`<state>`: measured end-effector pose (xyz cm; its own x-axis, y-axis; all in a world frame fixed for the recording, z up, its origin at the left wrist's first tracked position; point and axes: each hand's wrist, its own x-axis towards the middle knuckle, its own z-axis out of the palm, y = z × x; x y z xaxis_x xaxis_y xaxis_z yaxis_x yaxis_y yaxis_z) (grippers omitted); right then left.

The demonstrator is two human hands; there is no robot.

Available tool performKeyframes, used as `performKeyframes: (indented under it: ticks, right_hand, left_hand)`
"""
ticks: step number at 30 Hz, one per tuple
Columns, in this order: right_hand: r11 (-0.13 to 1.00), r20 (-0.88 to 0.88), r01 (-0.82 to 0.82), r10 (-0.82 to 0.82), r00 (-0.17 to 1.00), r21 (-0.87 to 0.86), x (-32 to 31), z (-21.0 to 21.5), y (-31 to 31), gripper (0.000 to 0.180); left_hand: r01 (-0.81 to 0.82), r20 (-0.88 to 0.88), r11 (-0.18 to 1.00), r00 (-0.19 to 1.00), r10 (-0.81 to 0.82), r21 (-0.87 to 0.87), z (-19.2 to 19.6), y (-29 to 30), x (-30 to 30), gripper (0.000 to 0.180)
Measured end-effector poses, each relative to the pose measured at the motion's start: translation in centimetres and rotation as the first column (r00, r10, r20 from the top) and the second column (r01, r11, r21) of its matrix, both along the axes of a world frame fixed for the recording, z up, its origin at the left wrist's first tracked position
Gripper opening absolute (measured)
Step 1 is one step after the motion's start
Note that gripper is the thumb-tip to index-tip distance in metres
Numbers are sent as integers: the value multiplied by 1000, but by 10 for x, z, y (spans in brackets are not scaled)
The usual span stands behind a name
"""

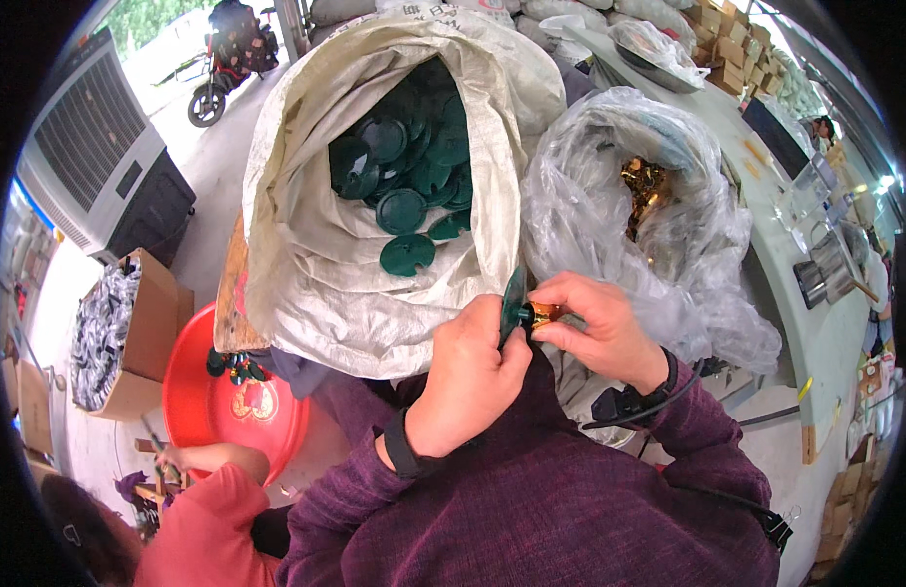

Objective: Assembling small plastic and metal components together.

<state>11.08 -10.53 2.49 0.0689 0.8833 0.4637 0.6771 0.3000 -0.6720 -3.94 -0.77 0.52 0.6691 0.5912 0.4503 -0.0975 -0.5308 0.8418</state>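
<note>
In front of my chest, my left hand is closed around the edge of a dark green plastic disc held upright on its side. My right hand pinches a small shiny gold cup-shaped piece against the short stem at the disc's centre. Whether the two parts are joined, I cannot tell. Just beyond my hands, a white woven sack gapes wide, with many loose green discs inside. To its right, a clear plastic bag holds small gold pieces.
At left, a red basin contains small parts, with a co-worker in a salmon shirt beside it. A filled cardboard box and an air cooler stand farther left. A long pale table runs along the right.
</note>
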Motion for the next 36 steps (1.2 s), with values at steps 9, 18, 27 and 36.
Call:
performKeyframes:
  ticks: [9, 18, 27, 36]
  right_hand:
    - [998, 285, 31, -13, 958, -59, -6, 8, 3, 17]
    - [885, -660, -248, -84, 746, -393, -15, 0, 19, 14]
    - [842, -172, 538, -526, 833, 32, 91, 32, -11, 14]
    - [727, 613, 581, -281, 738, -366, 196, -54, -33, 24]
  left_hand:
    - [-38, -47, 977, 998, 49, 211, -4, -3, -5, 13]
    - [59, -59, 894, 998, -36, 444, -6, 13, -15, 17]
    - [-721, 151, 626, 683, 715, 297, -15, 150, -154, 13]
    - [-669, 157, 202, 435, 886, 715, -12, 185, -191, 40]
